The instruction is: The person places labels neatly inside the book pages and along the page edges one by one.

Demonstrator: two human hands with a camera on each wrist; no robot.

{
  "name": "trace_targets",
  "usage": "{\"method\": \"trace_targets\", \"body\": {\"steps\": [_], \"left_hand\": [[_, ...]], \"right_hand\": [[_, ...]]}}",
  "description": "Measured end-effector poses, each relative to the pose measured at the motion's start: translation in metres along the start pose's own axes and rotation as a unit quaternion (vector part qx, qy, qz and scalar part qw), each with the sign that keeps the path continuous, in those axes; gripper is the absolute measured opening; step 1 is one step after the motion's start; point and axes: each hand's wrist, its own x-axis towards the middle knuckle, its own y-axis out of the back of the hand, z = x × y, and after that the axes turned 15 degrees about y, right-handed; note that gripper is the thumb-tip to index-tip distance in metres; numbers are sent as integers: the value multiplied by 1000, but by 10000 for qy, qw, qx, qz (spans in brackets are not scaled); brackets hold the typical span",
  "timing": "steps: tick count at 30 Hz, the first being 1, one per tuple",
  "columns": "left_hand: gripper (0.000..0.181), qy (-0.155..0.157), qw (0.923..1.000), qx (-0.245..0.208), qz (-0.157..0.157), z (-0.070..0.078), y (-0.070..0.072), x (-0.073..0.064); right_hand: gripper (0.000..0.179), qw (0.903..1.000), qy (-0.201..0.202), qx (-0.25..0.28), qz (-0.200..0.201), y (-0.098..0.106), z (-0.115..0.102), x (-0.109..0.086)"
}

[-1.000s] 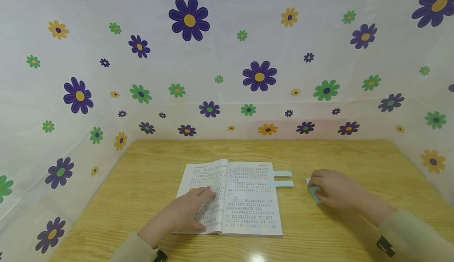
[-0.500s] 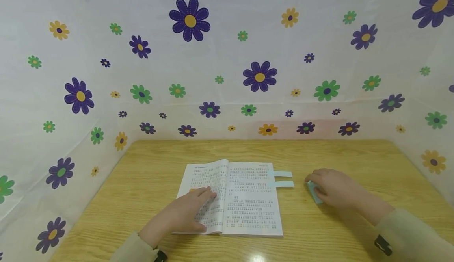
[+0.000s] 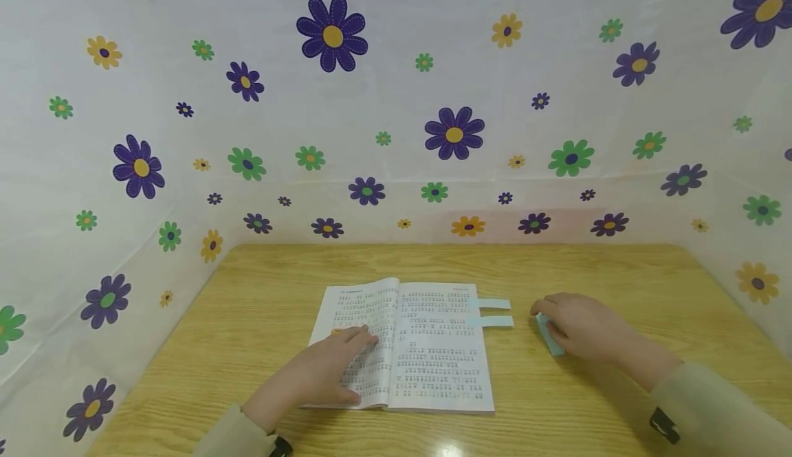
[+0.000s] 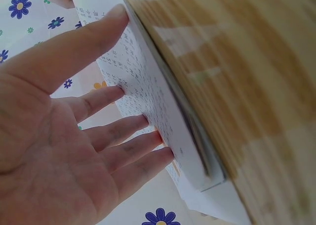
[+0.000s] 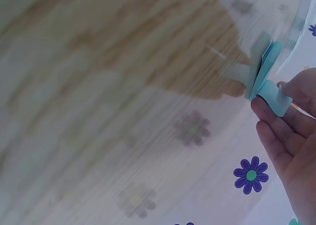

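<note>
In the head view, an open book (image 3: 436, 374) lies on the wooden table (image 3: 260, 292), the left hand (image 3: 324, 372) resting on its left page and two pale blue strips (image 3: 495, 303) jutting from its right edge. Right of them, well apart from the book, the right hand (image 3: 588, 330) is at a blue pad (image 3: 549, 337) on the table. In the left wrist view, the fingers are spread and nearly straight, fingertips touching the printed page. In the right wrist view, thumb and fingers pinch a curled blue leaf (image 5: 277, 99) at the pad's end; whether it is wholly free is hard to tell.
</note>
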Motion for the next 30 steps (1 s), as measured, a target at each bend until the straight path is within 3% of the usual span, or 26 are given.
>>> {"method": "trace_targets", "body": {"steps": [20, 30], "left_hand": [[91, -90, 9999, 27, 68, -1, -1, 0], [89, -111, 9999, 24, 100, 0, 0, -1]], "right_hand": [[27, 10000, 48, -78, 23, -3, 3, 2], [20, 9994, 244, -233, 75, -5, 5, 4]]}}
